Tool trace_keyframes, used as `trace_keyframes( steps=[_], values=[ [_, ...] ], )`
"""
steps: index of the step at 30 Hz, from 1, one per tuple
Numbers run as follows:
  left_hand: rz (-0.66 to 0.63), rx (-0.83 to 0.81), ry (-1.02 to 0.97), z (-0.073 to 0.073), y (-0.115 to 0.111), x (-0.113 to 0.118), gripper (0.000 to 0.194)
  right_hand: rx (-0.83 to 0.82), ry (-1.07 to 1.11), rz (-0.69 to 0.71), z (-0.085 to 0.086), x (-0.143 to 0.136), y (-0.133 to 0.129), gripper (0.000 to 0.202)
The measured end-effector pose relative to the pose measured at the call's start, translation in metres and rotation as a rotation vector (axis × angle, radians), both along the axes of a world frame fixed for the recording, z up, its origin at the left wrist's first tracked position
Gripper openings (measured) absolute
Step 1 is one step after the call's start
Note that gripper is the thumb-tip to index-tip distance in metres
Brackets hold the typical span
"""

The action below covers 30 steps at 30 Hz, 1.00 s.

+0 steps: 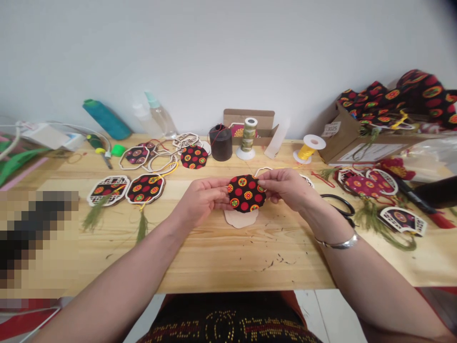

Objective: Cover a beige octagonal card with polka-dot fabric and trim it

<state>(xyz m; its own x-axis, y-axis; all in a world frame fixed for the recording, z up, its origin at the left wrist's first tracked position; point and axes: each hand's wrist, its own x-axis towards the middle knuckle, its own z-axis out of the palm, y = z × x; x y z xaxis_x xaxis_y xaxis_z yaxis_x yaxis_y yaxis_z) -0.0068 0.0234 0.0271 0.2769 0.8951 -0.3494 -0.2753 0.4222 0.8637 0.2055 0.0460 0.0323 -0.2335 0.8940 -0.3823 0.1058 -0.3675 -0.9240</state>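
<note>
Between my hands is a scalloped piece of black fabric (246,194) patterned with red dots and bright flowers. My left hand (205,197) is closed on its left edge. The thumb and fingers of my right hand (285,189) pinch its upper right edge. Directly below the fabric, partly covered by it, lies a pale scalloped piece (241,219) on the wooden table (214,267). Black-handled scissors (341,202) rest beside my right wrist, partly hidden by it.
Left of my hands lie two finished-looking tasselled ornaments (109,190). Behind stand a black thread spool (220,143), a green-gold thread cone (249,136) and a yellow thread spool (307,150). A cardboard box (333,143) of patterned fabric stands at right, near more tasselled pieces (402,221).
</note>
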Motion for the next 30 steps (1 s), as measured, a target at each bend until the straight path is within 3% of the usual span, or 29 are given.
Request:
trace_keyframes(
  steps=[12, 22, 30],
  values=[
    [-0.021, 0.052, 0.099, -0.0091, -0.0002, -0.0016, 0.027, -0.014, 0.01, -0.021, 0.0004, -0.0004, 0.0003, 0.013],
    [0.062, 0.036, 0.19, -0.0055, 0.0016, -0.0005, 0.018, -0.062, -0.017, -0.048, 0.0052, -0.005, -0.0026, 0.012],
    [-0.056, -0.053, 0.369, 0.0003, 0.0024, -0.0076, 0.012, -0.099, -0.102, 0.116, 0.0029, -0.0049, -0.005, 0.016]
  ],
)
